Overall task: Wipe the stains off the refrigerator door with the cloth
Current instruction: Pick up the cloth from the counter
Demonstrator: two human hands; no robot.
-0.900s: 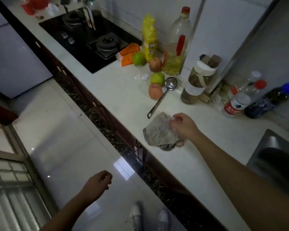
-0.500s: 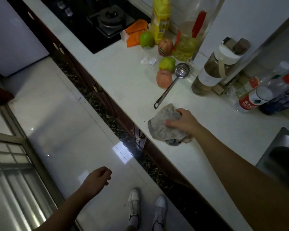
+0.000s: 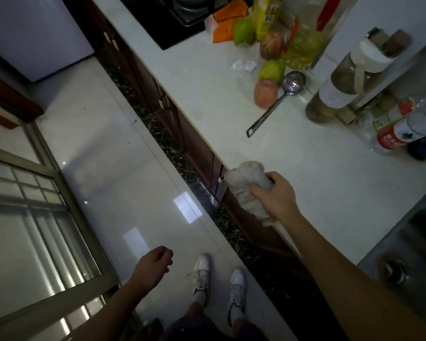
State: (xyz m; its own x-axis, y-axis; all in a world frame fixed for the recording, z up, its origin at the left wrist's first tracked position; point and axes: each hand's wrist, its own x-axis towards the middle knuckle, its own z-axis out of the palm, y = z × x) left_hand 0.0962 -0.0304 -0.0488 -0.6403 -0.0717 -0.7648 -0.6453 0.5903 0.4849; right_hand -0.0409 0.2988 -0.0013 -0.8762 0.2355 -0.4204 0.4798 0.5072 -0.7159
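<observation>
Right hand (image 3: 274, 194) gripping bunched cloth (image 3: 246, 185) at countertop (image 3: 330, 183) edge; left hand (image 3: 150, 265) loosely curled, holding nothing.

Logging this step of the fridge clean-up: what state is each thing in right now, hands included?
Crumpled grey cloth: bunched up, gripped at the white countertop's edge.
Right hand: curled round the cloth.
Left hand: loosely curled, empty.
Pale refrigerator door: untouched, apart from the cloth.
Slotted metal ladle: lying flat on the countertop.
</observation>
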